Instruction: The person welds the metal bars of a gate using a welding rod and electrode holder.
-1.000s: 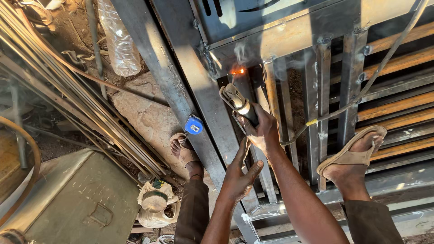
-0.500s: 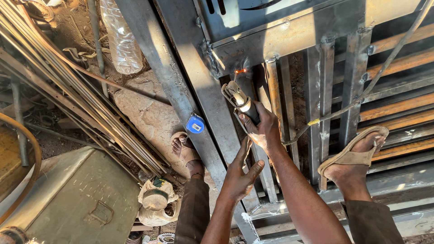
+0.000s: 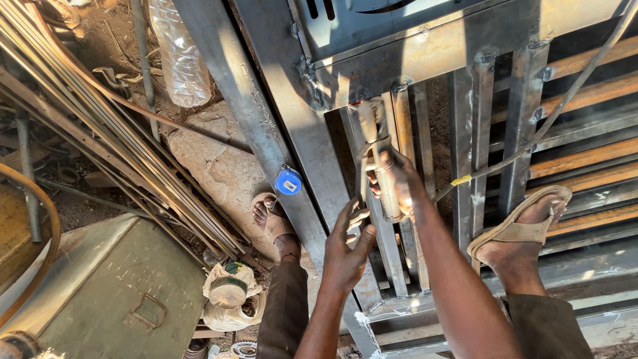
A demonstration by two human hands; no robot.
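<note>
right hand: grip wrapped tight round the handle of a welding electrode holder, fingers fully curled, tool pointing up the frame toward the top joint.
left hand: sits just below and left of the right one, fingers half curled and loose. The tips are up by the lower end of the holder, looks like they touch it, but I honestly can't tell if it's really gripping or just steadying.
electrode holder: lies along one of the upright steel bars, its nose right at the spot where the bars meet the wide cross piece.
cable: runs off from the hands to the upper right corner, with a little yellow tag on it.
steel frame: big welded gate-type thing lying flat, rusty grey flat bars and a long angled beam down the left.
tape measure: small blue one, resting on the edge of that beam, just left of the hands.
feet: left foot in a sandal on a stone beside the beam, right foot in a sandal standing on the frame.
left side stuff: bundle of thin rods, a green metal box, a clear plastic bottle on the dirt.
</note>
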